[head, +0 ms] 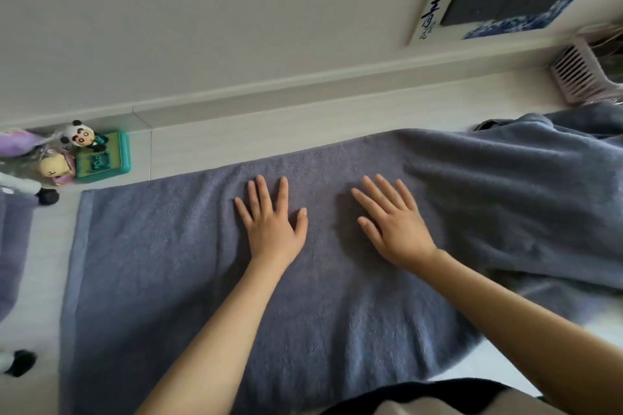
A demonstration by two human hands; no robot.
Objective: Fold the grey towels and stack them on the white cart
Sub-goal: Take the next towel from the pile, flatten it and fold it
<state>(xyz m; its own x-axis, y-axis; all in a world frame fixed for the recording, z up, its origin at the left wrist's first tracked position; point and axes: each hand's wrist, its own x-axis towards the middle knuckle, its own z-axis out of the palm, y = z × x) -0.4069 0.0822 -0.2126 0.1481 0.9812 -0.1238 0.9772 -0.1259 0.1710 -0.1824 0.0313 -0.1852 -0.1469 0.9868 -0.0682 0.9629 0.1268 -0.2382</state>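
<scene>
1. Both hands lie flat and spread on the grey towel (188,263): the left hand (273,226) and the right hand (394,226) sit side by side near the towel's middle, fingers straight, gripping nothing. The towel is laid out across the white counter (215,145), its hemmed left edge flat and its right end running into a rumpled heap.

2. That heap of grey towels (526,185) at the right is the main risk, I think. If she folds or slides the spread towel from here, its right end may drag the heap along, or the fold may come out lopsided because that side is not smoothed.

3. The near right part of the towel curves toward the counter's edge. A pull toward her could let its weight slide it off.

4. The small toys (81,148) at the far left stand close to the towel's far corner. A wide sweep leftward could knock them.

5. Hard to tell: where 1 towel ends and the next begins in the heap, and how many lie there.

6. The white cart is not something I can pick out. A grey cloth (13,246) at the far left edge is cut off, so I cannot say whether it is an already folded towel. The pink slatted basket (580,77) at the far right is also cropped.
</scene>
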